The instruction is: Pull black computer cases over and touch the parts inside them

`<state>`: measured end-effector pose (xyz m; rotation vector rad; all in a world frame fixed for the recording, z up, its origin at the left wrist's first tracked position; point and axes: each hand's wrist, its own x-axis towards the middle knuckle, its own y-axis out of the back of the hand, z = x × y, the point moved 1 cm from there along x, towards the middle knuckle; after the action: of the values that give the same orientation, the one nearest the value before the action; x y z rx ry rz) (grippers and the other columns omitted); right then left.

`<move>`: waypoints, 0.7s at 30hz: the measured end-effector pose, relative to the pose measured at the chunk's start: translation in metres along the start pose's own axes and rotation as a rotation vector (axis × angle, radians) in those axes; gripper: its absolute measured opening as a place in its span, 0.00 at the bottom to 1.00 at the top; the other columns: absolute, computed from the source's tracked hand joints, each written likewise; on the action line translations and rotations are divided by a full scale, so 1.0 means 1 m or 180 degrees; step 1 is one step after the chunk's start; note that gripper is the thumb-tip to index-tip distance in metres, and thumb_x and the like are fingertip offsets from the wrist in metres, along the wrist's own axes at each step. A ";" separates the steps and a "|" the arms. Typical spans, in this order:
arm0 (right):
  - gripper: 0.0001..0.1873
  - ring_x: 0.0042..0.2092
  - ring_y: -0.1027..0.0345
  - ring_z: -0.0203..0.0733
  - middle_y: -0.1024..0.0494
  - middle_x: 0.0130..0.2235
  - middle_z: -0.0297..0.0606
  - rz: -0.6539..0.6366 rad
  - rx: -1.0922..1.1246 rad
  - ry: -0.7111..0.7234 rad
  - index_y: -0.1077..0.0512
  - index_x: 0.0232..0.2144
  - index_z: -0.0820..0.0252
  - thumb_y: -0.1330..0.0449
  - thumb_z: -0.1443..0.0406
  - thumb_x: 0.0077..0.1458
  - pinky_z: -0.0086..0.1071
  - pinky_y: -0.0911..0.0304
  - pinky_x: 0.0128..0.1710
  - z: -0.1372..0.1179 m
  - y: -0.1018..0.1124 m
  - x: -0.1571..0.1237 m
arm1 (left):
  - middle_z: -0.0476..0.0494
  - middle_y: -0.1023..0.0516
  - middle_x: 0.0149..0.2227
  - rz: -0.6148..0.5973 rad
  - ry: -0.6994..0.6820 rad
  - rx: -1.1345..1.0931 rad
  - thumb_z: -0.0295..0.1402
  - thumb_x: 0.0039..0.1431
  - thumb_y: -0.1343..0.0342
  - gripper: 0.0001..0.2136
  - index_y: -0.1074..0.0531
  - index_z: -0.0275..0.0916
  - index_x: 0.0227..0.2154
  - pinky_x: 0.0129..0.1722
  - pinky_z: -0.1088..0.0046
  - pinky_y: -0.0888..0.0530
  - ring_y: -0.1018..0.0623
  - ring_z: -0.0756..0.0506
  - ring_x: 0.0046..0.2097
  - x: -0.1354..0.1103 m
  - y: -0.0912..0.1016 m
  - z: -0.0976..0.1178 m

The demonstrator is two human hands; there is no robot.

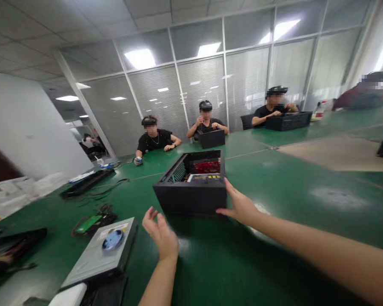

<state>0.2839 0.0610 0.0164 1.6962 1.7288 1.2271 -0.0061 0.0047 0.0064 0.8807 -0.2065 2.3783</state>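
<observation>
A black computer case (191, 199) lies on the green table in front of me, its open side facing up. Inside it show a labelled power supply (204, 177) and a red part (207, 165). My right hand (239, 204) grips the case's near right corner, thumb on the front face and fingers along the right side. My left hand (161, 233) is apart from the case, just off its near left corner, with fingers loosely spread and nothing in them. Beside that hand lies a silver optical drive (98, 250) with a round blue-and-white object (112, 240) on top.
Tangled wires with a green circuit board (89, 224) lie at left, near a long black panel (86, 183). A white object (69, 295) sits at the near left edge. Several people sit across the table (306, 204), two with black cases (212, 138). Brown cardboard (332, 153) covers part of the right side.
</observation>
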 end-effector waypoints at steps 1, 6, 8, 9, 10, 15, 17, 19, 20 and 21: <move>0.64 0.65 0.41 0.54 0.49 0.71 0.51 0.0069 -0.0051 -0.0417 0.71 0.73 0.49 0.31 0.49 0.51 0.44 0.41 0.60 -0.016 -0.003 0.031 | 0.36 0.35 0.56 -0.0137 -0.0107 0.0005 0.43 0.70 0.55 0.20 0.37 0.38 0.59 0.60 0.55 0.37 0.31 0.40 0.55 -0.003 -0.003 0.001; 0.63 0.62 0.38 0.67 0.46 0.68 0.69 0.0298 -0.0082 -0.0916 0.66 0.73 0.61 0.34 0.45 0.52 0.59 0.41 0.55 -0.077 -0.026 0.126 | 0.34 0.34 0.56 -0.0550 -0.0675 0.0151 0.41 0.69 0.54 0.20 0.39 0.39 0.60 0.60 0.51 0.38 0.32 0.38 0.57 -0.006 -0.010 0.003; 0.64 0.63 0.41 0.64 0.50 0.70 0.59 0.0340 -0.0098 -0.0616 0.63 0.73 0.53 0.32 0.43 0.47 0.57 0.43 0.58 -0.086 -0.037 0.129 | 0.34 0.34 0.56 -0.0574 -0.0758 0.0227 0.41 0.69 0.54 0.20 0.39 0.39 0.60 0.60 0.50 0.39 0.32 0.37 0.57 -0.004 -0.009 0.002; 0.65 0.64 0.43 0.63 0.52 0.72 0.56 0.0354 -0.0121 -0.0477 0.63 0.73 0.50 0.32 0.42 0.46 0.56 0.44 0.59 -0.088 -0.040 0.127 | 0.33 0.34 0.56 -0.0579 -0.0742 0.0249 0.41 0.69 0.54 0.20 0.39 0.38 0.59 0.59 0.50 0.38 0.32 0.37 0.56 -0.003 -0.009 0.002; 0.65 0.65 0.44 0.64 0.55 0.72 0.55 0.0363 -0.0150 -0.0367 0.63 0.73 0.49 0.32 0.41 0.45 0.57 0.46 0.60 -0.087 -0.041 0.123 | 0.33 0.34 0.55 -0.0598 -0.0717 0.0267 0.41 0.69 0.55 0.20 0.39 0.38 0.59 0.59 0.50 0.38 0.32 0.37 0.56 -0.002 -0.010 0.001; 0.64 0.69 0.54 0.67 0.63 0.73 0.59 0.0326 -0.0303 0.0004 0.65 0.73 0.55 0.36 0.38 0.49 0.59 0.51 0.63 -0.070 -0.014 0.094 | 0.33 0.35 0.57 -0.0738 -0.0727 0.0169 0.40 0.69 0.54 0.20 0.40 0.38 0.60 0.59 0.51 0.37 0.32 0.38 0.56 -0.003 -0.013 0.003; 0.61 0.70 0.56 0.64 0.62 0.73 0.58 0.0265 -0.0369 0.0133 0.64 0.73 0.57 0.39 0.38 0.51 0.57 0.52 0.64 -0.062 0.005 0.075 | 0.33 0.37 0.58 -0.0775 -0.0648 0.0063 0.40 0.68 0.53 0.21 0.40 0.38 0.60 0.58 0.53 0.34 0.31 0.38 0.56 -0.003 -0.014 0.005; 0.59 0.71 0.57 0.61 0.59 0.73 0.57 0.0202 -0.0465 0.0267 0.63 0.73 0.59 0.42 0.38 0.54 0.55 0.52 0.65 -0.051 0.028 0.048 | 0.33 0.38 0.58 -0.0875 -0.0493 -0.0053 0.42 0.67 0.51 0.21 0.39 0.38 0.59 0.54 0.55 0.30 0.29 0.39 0.53 -0.001 -0.015 0.007; 0.58 0.71 0.57 0.60 0.58 0.73 0.57 0.0184 -0.0527 0.0334 0.62 0.73 0.59 0.43 0.38 0.55 0.55 0.52 0.65 -0.044 0.040 0.033 | 0.33 0.37 0.58 -0.0944 -0.0414 -0.0094 0.43 0.66 0.50 0.21 0.38 0.38 0.58 0.52 0.56 0.29 0.28 0.40 0.51 -0.001 -0.016 0.008; 0.56 0.71 0.57 0.60 0.56 0.72 0.57 0.0175 -0.0594 0.0399 0.60 0.73 0.60 0.43 0.39 0.56 0.55 0.52 0.65 -0.037 0.054 0.018 | 0.34 0.36 0.56 -0.1033 -0.0342 -0.0119 0.44 0.66 0.50 0.21 0.37 0.38 0.56 0.50 0.57 0.27 0.27 0.40 0.49 0.000 -0.017 0.009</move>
<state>0.2826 0.0603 0.0843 1.5968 1.5895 1.4986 0.0089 0.0150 0.0123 0.9474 -0.1378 2.0242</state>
